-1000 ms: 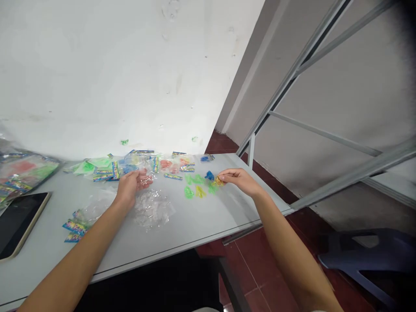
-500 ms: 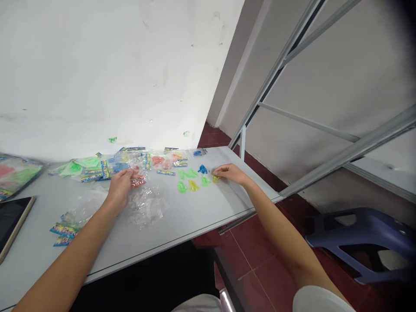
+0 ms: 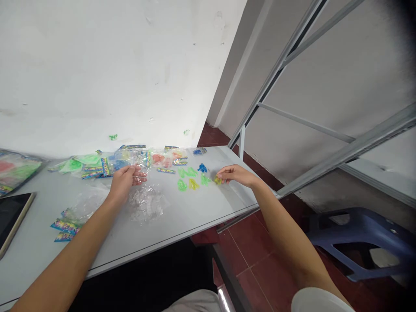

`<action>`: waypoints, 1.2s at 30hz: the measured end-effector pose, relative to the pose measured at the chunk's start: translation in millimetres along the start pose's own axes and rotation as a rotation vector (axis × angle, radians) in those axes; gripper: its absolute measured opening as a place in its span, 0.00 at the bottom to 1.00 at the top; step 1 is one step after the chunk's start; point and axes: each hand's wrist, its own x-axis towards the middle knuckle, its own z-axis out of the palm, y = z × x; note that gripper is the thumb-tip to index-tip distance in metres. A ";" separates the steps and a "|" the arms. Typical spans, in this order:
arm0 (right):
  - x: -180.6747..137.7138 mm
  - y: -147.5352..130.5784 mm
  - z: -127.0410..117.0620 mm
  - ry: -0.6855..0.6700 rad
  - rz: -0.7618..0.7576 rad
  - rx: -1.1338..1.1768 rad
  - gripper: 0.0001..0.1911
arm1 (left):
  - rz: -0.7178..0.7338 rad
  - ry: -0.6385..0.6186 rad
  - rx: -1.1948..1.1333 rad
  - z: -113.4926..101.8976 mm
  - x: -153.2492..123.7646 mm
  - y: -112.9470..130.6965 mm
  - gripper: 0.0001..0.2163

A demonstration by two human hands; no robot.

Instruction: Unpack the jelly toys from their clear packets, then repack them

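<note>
My left hand [image 3: 125, 182] pinches a clear plastic bag [image 3: 140, 173] at the back of the table, and a red translucent toy shows through the bag. My right hand [image 3: 235, 175] holds a small yellow translucent jelly toy [image 3: 217, 180] between its fingertips. Just left of that hand lie a blue toy [image 3: 202, 167], several green toys [image 3: 186, 178] and a yellow toy [image 3: 194, 184]. An empty-looking crumpled plastic bag [image 3: 146, 203] lies below my left hand.
Colourful printed header strips [image 3: 65, 226] and filled bags [image 3: 16, 170] lie on the grey table [image 3: 169, 221], beside a dark tablet [image 3: 13, 221]. A white wall rises behind it. A metal frame [image 3: 344, 147] stands right, above a blue plastic stool [image 3: 360, 234].
The head view has shifted, moving the table lower left in the picture. My right hand has closed on the yellow toy, while my left hand stays at the bag.
</note>
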 end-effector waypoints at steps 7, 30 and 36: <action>3.6 9.7 -2.4 -0.059 0.058 0.108 0.23 | -0.002 -0.010 0.006 0.6 -0.6 0.3 0.06; 38.0 4.4 21.4 0.403 -0.083 -0.451 0.14 | 0.191 0.029 0.082 -66.0 -30.2 30.9 0.13; 76.7 -64.6 98.2 0.345 -0.315 -0.708 0.15 | 0.076 0.082 0.408 -131.3 -45.6 12.0 0.17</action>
